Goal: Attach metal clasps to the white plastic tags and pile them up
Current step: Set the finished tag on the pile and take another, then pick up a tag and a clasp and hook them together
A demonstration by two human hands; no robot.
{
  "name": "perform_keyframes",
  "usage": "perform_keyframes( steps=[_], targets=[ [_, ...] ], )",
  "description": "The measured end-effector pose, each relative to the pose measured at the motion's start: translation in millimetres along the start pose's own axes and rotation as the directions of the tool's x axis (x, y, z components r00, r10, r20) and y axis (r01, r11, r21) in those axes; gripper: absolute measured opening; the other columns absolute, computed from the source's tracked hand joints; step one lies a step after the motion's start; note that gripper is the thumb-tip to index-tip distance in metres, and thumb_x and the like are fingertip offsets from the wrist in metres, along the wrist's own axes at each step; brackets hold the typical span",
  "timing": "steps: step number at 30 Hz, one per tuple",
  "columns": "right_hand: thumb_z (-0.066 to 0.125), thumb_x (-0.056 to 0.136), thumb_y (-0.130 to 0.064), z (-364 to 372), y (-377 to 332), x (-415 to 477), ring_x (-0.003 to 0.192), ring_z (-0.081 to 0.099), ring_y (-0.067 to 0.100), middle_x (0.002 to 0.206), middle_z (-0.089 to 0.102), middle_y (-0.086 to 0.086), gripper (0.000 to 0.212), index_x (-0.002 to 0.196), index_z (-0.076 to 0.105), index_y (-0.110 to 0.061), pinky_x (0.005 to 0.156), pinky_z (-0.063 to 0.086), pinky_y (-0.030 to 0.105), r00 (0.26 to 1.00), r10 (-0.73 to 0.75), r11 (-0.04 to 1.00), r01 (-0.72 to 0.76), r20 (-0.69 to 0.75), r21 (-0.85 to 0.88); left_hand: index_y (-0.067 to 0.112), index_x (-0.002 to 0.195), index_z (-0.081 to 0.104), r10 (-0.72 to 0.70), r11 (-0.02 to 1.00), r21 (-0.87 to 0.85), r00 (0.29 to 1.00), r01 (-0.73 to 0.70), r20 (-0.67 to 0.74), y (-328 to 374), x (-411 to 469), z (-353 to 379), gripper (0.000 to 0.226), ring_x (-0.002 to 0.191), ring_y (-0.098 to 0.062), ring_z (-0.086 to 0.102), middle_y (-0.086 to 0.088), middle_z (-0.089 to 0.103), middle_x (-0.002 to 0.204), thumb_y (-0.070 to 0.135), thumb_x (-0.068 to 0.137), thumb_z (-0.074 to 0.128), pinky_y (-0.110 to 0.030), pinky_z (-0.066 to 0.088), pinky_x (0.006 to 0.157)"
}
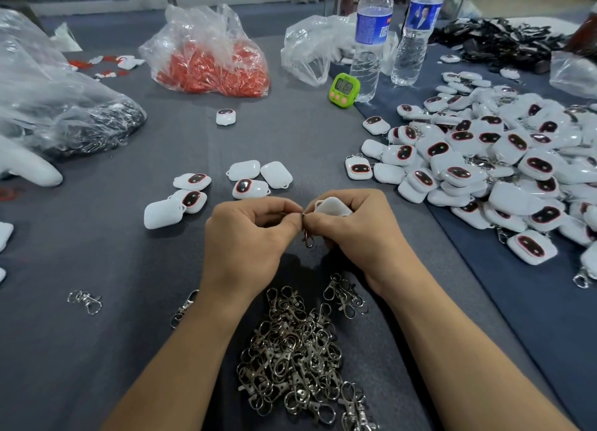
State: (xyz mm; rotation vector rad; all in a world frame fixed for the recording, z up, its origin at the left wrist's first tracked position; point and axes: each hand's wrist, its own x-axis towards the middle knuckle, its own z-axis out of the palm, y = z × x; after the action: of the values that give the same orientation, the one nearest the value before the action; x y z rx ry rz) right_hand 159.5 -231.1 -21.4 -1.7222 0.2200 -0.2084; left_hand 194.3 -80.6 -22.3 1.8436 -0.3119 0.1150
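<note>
glossy white plastic tags (504,159), shiny metal clasps (297,359)

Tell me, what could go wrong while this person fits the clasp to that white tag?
1. The clasp is only pinched by its ring between the left hand and right hand; it may slip from the white tag and drop into the clasp heap nearby.
2. Both forearms flank that heap, so a sideways move might scatter it.
3. The finished pile sprawls; dangling clasps there might snag together.

A small assembly workshop: a cloth-covered table (97,333) carries bulk bags of parts (210,58), heaped white tags (500,159), loose clasps (297,359) and a timer (344,89).
</note>
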Motion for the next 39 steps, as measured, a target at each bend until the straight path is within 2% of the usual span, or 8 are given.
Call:
perform_keyframes(
  steps=[9, 13, 16, 22, 29, 32, 35, 39],
  targets=[
    [0.073, 0.063, -0.022, -0.2, -0.4, 0.5, 0.053, 0.05, 0.004, 0.057, 0.064, -0.007, 0.007, 0.069, 0.076, -0.02, 0.053, 0.039, 0.025, 0.997, -0.035, 0.999, 0.033, -0.064, -0.03, 0.035, 0.076, 0.08, 0.041, 0.999, 0.013, 0.999, -0.041, 0.025, 3.0, -1.3, 0.1, 0.019, 0.068, -0.002, 0.073, 0.016, 0.075, 0.071, 0.016, 0.078, 0.084, -0.017, 0.057, 0.067],
    [0.075, 0.062, -0.027, -1.3, 0.4, 1.9, 0.056, 0.049, 0.009, 0.057, 0.062, -0.005, 0.011, 0.071, 0.076, -0.02, 0.057, 0.04, 0.03, 0.995, -0.021, 0.999, 0.019, -0.098, -0.029, 0.034, 0.08, 0.081, -0.044, 0.998, -0.048, 0.998, 0.047, 0.049, -0.7, 0.2, -1.1, 0.016, 0.072, -0.006, 0.074, 0.012, 0.077, 0.074, 0.018, 0.077, 0.084, -0.026, 0.06, 0.072],
    [0.075, 0.063, -0.027, -2.3, -0.8, 1.3, 0.056, 0.048, 0.011, 0.057, 0.061, -0.004, 0.011, 0.071, 0.075, -0.019, 0.057, 0.039, 0.031, 0.997, -0.02, 1.0, 0.019, -0.073, -0.011, 0.035, 0.079, 0.081, -0.075, 0.992, -0.095, 0.99, 0.086, 0.119, -0.7, 1.0, -2.8, 0.015, 0.075, -0.011, 0.075, 0.008, 0.078, 0.076, 0.022, 0.073, 0.082, -0.034, 0.061, 0.078],
    [0.074, 0.067, -0.023, -4.9, -0.9, 0.2, 0.053, 0.048, 0.007, 0.057, 0.063, -0.006, 0.004, 0.07, 0.075, -0.02, 0.053, 0.039, 0.026, 0.999, -0.029, 1.0, 0.029, -0.022, -0.006, 0.038, 0.075, 0.08, -0.049, 0.993, -0.097, 0.988, 0.064, 0.148, 0.9, 3.0, -2.2, 0.015, 0.068, -0.005, 0.071, 0.008, 0.077, 0.072, 0.025, 0.069, 0.077, -0.024, 0.059, 0.072],
    [0.071, 0.068, -0.02, -6.4, -2.7, -1.5, 0.052, 0.048, 0.003, 0.057, 0.062, -0.008, 0.006, 0.072, 0.076, -0.017, 0.049, 0.038, 0.019, 0.999, -0.026, 1.0, 0.026, 0.038, 0.011, 0.035, 0.074, 0.081, -0.063, 0.993, -0.087, 0.984, 0.078, 0.166, 2.1, 2.2, -3.5, 0.011, 0.068, -0.008, 0.069, 0.004, 0.076, 0.071, 0.026, 0.069, 0.076, -0.036, 0.06, 0.075],
    [0.069, 0.068, -0.019, -6.7, -3.3, -1.5, 0.054, 0.048, 0.007, 0.059, 0.063, -0.004, 0.007, 0.071, 0.076, -0.018, 0.051, 0.038, 0.023, 0.999, -0.02, 1.0, 0.019, 0.042, 0.015, 0.03, 0.077, 0.082, -0.051, 0.99, -0.115, 0.975, 0.077, 0.215, 1.1, 3.4, -4.6, 0.011, 0.074, -0.013, 0.073, 0.002, 0.078, 0.076, 0.021, 0.071, 0.079, -0.031, 0.06, 0.073],
    [0.07, 0.072, -0.015, -7.7, -3.4, -1.1, 0.056, 0.048, 0.009, 0.06, 0.061, -0.003, 0.006, 0.071, 0.076, -0.018, 0.052, 0.038, 0.025, 0.999, -0.021, 1.0, 0.021, 0.043, 0.003, 0.031, 0.077, 0.082, -0.033, 0.993, -0.105, 0.979, 0.055, 0.2, 0.9, 2.2, -2.9, 0.011, 0.071, -0.008, 0.072, 0.005, 0.077, 0.075, 0.022, 0.071, 0.079, -0.022, 0.057, 0.069],
    [0.072, 0.08, -0.005, -6.7, -1.6, -1.1, 0.053, 0.048, 0.003, 0.058, 0.062, -0.008, 0.017, 0.07, 0.076, -0.018, 0.05, 0.039, 0.021, 0.999, -0.023, 0.999, 0.023, 0.037, -0.025, 0.03, 0.077, 0.081, -0.051, 0.991, -0.113, 0.985, 0.07, 0.167, -0.2, 1.8, -1.7, 0.012, 0.07, -0.01, 0.073, 0.004, 0.077, 0.073, 0.02, 0.073, 0.077, -0.025, 0.06, 0.071]
  ],
)
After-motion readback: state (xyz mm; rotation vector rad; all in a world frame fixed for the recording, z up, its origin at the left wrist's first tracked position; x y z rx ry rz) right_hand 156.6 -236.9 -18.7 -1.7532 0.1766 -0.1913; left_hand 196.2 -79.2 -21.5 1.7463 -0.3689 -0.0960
